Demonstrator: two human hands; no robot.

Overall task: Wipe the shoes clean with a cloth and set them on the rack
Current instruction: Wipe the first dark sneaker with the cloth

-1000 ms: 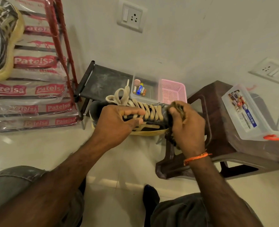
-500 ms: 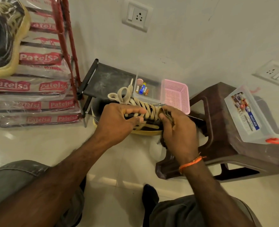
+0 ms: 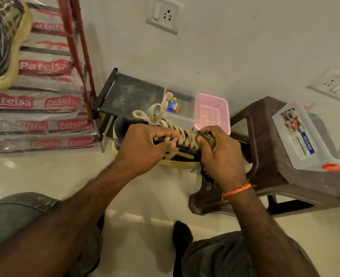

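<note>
Sneaker (image 3: 185, 145) gripped by left hand (image 3: 143, 148); cloth (image 3: 207, 136) clamped in right hand (image 3: 223, 156), toe hidden. Brown stool (image 3: 265, 136), pink basket (image 3: 213, 112) crowded behind; second shoe (image 3: 3, 43) cut off.

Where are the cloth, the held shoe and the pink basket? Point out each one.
cloth (image 3: 207, 136), head view, on the dark bunched fabric above the right hand's knuckles.
held shoe (image 3: 182, 154), head view, on its dark side panel between the hands.
pink basket (image 3: 213, 113), head view, on its mesh inner wall.
</note>
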